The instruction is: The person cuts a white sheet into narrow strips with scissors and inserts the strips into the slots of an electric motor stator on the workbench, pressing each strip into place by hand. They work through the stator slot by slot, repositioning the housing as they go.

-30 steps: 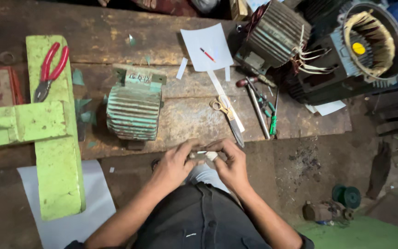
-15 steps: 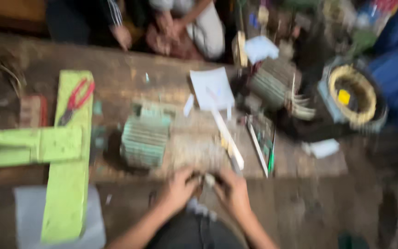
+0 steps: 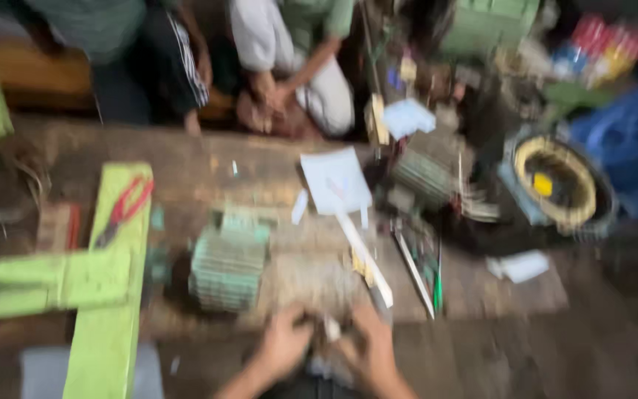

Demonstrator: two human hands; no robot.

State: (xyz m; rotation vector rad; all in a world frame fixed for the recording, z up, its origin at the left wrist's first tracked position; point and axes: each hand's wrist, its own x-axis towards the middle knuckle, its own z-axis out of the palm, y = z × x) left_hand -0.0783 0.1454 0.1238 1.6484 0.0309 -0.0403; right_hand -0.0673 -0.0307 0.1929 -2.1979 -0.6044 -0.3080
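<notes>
Since earlier, both hands (image 3: 330, 347) sit lower; fingers pinch a small white piece (image 3: 331, 327) between them.

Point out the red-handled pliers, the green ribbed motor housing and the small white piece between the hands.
red-handled pliers (image 3: 123, 209), head view, on the red handles.
green ribbed motor housing (image 3: 227, 260), head view, on its ribbed side.
small white piece (image 3: 331, 329), head view, on its blurred middle, between both hands.

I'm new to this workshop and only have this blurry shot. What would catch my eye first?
The bright green wooden cross at the left, with red-handled pliers on it. At the bench's middle sits a green ribbed motor housing. Low down, the left hand and right hand meet around something small and white.
</notes>
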